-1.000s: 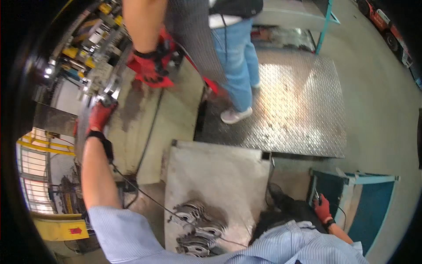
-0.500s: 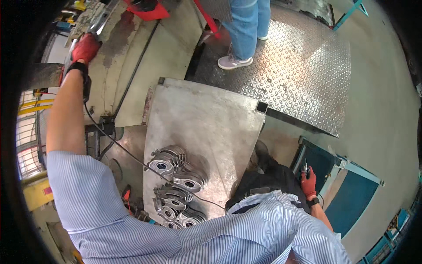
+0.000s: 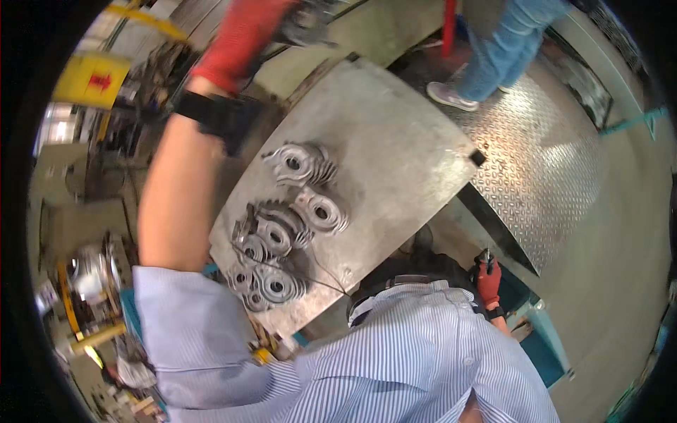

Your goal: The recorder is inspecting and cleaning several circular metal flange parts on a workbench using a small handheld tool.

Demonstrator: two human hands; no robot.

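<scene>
My left hand (image 3: 247, 41), in a red glove and blurred by motion, is raised at the top of the view. Its fingers are closed on a grey metal part (image 3: 307, 27), partly cut off by the rim, so its exact shape is unclear. My right hand (image 3: 488, 280), also red-gloved, hangs low beside my hip. It is wrapped round a small dark hand tool (image 3: 486, 259) with a thin metal tip; the tool's kind does not show. Stacks of ringed metal castings (image 3: 300, 163) and several more castings (image 3: 276, 283) lie on the metal table (image 3: 395, 134).
A thin black cable (image 3: 321, 282) crosses the table's near end. Beyond the far right corner lies a raised tread-plate platform (image 3: 536, 169), where a person in jeans (image 3: 504, 56) stands. A blue-panelled frame (image 3: 543, 338) is right of me. A yellow sign board (image 3: 92, 79) stands left.
My view has swung left, shifting the table in the picture. My left hand has come away from the machine bed and now carries a metal part. The right hand still holds its tool.
</scene>
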